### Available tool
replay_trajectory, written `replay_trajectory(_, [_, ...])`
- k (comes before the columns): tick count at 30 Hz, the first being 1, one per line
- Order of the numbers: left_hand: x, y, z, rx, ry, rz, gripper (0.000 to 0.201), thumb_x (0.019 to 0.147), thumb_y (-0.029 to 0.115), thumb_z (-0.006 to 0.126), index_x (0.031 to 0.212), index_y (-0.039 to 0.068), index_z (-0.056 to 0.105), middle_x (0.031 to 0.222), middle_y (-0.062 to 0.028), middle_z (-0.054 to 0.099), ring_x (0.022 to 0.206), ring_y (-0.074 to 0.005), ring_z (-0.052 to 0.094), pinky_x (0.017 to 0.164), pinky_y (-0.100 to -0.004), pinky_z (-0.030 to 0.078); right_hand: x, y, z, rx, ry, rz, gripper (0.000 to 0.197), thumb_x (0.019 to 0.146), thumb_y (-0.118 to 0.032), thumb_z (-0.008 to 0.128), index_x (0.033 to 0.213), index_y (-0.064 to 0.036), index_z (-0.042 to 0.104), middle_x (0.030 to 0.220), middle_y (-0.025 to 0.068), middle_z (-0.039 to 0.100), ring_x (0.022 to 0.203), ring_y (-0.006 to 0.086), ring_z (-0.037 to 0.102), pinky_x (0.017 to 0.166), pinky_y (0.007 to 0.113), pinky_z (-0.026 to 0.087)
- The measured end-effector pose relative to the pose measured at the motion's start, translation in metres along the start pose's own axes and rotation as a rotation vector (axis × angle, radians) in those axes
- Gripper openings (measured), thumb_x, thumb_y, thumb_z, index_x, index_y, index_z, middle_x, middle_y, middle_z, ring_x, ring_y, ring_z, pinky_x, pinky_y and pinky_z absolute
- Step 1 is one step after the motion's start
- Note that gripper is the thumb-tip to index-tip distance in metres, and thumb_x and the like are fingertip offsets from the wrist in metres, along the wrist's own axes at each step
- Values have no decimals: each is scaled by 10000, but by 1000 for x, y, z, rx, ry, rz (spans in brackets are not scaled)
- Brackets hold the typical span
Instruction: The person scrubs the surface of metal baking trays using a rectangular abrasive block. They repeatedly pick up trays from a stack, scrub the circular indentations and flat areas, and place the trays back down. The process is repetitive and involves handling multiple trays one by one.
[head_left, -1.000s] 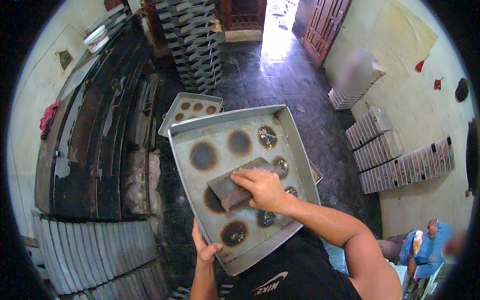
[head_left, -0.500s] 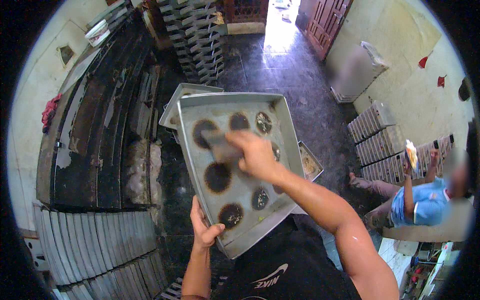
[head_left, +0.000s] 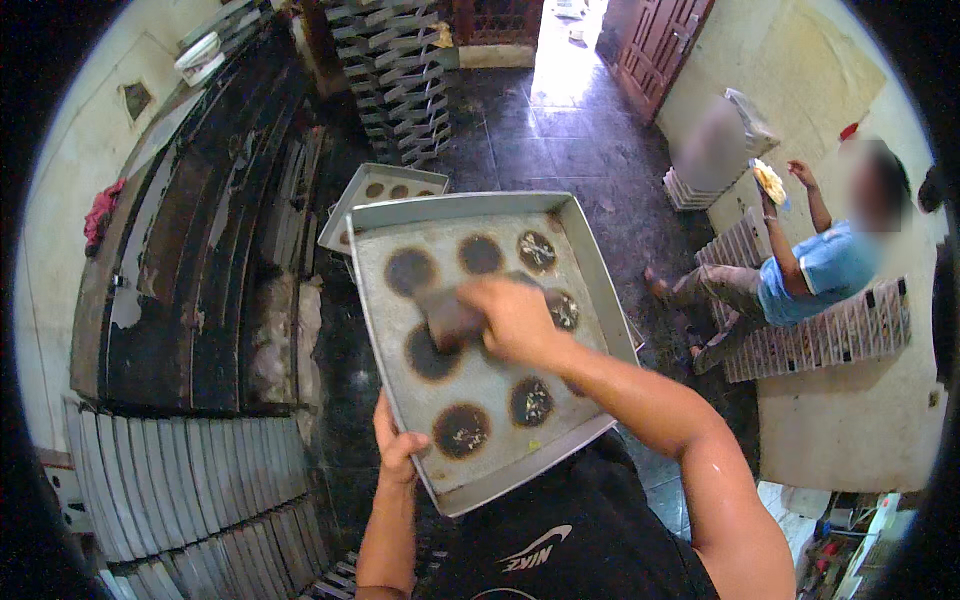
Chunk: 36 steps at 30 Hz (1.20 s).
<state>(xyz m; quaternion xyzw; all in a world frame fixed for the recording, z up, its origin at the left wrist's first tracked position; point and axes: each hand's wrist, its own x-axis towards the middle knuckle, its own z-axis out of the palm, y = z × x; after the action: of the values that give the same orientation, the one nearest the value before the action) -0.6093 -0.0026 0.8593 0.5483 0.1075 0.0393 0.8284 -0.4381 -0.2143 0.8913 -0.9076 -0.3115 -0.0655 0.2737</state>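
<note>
A square grey metal baking tray point(head_left: 490, 388) is held tilted in front of my body. Dark burnt round marks cover its floor, several with pale crumbs stuck on them. My left hand point(head_left: 398, 448) grips the tray's near left edge, thumb over the rim and fingers beneath. Inside the tray, my right hand point(head_left: 520, 325) is closed on a flat, dark brownish scraper point(head_left: 452, 320), blurred by motion. The scraper lies over the upper part of the middle-left mark.
Beyond it sits another marked tray point(head_left: 358, 192). Trays are stacked crosswise point(head_left: 390, 80) at the back and in rows point(head_left: 190, 490) at lower left. A long dark cabinet point(head_left: 190, 270) lines the left. At right, a person in blue point(head_left: 815, 275) walks carrying food, beside stacked trays point(head_left: 870, 325).
My right hand and the scraper have moved from the upper-left mark toward the middle-left one. The tray has shifted slightly. The person at right has moved farther away along the wall.
</note>
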Motion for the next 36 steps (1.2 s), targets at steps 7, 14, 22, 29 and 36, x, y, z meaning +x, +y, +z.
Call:
replay_trajectory(7, [6,49,23,-240,-122,-63,883,596,191,643,1395,-109,416,1284,-264,590,1138,-385,636,1016,-479,514,-81,84,-74,-174,-275,-527,464,875,-186,590,1335,-237,622,1440,-63,571,1345,206,517,1111,591,313])
replay_trajectory(14, [2,87,51,-161,-75,-61,961,516,202,653,1397,-104,418,1263,-245,601,1135,-360,634,1027,-446,502,-107,106,-121,-273,-370,-833,376,868,-256,580,1229,-219,680,1375,-55,613,1281,216,544,1075,554,374])
replay_trajectory(22, [4,72,49,-75,-104,-108,1007,480,204,657,1419,-69,416,1305,-204,585,1185,-326,602,1077,-415,445,-108,70,-98,-111,-346,-912,341,866,-253,594,1183,-175,693,1327,-42,634,1202,193,570,1042,516,416])
replay_trajectory(29, [9,71,49,24,-94,-109,1003,508,195,646,1445,-61,395,1330,-193,566,1221,-312,580,1090,-405,430,-85,49,-81,-129,-349,-946,349,853,-262,601,1174,-164,696,1309,-44,645,1185,188,564,1052,513,410])
replay_trajectory(36, [12,71,45,135,-40,-138,994,505,203,645,1440,-42,414,1323,-167,581,1228,-297,569,1098,-382,409,-68,7,-55,-95,-235,-959,349,833,-235,629,1170,-210,713,1296,-66,659,1125,166,567,1043,500,388])
